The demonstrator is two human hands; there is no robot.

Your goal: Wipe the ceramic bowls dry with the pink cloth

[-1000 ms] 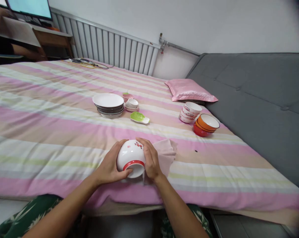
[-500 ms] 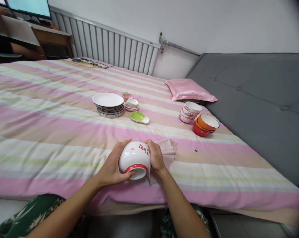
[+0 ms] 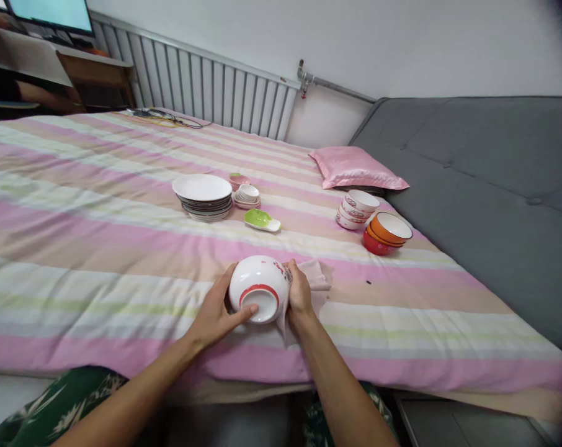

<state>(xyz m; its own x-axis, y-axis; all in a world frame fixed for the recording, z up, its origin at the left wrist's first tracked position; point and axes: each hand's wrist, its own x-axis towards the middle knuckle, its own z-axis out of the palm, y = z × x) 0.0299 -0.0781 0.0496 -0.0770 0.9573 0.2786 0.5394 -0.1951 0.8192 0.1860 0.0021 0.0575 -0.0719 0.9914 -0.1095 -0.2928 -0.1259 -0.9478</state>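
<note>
A white bowl [image 3: 250,276] with a red ring round its foot and red flowers on its side is tipped so its base faces me. My left hand [image 3: 223,310] grips its left side, thumb lying on the foot. At its right side, my right hand [image 3: 301,292] has fingers closed around a pale pink cloth [image 3: 317,273] and pressed to the bowl. Part of the cloth spreads on the bed behind that hand, and a corner hangs below the bowl. The bowl's inside is hidden.
On the striped bedsheet [image 3: 136,267] are a stack of plates [image 3: 203,187], small white dishes [image 3: 248,194], a green spoon-shaped dish [image 3: 261,220], stacked white bowls [image 3: 355,211] and orange and red bowls [image 3: 386,234]. A pink pillow [image 3: 358,167] lies near the grey headboard [image 3: 471,155]. A person sits far left.
The bowl has tilted so more of its base faces me, and its flowers have turned to the right. My right hand has shifted slightly right with the cloth.
</note>
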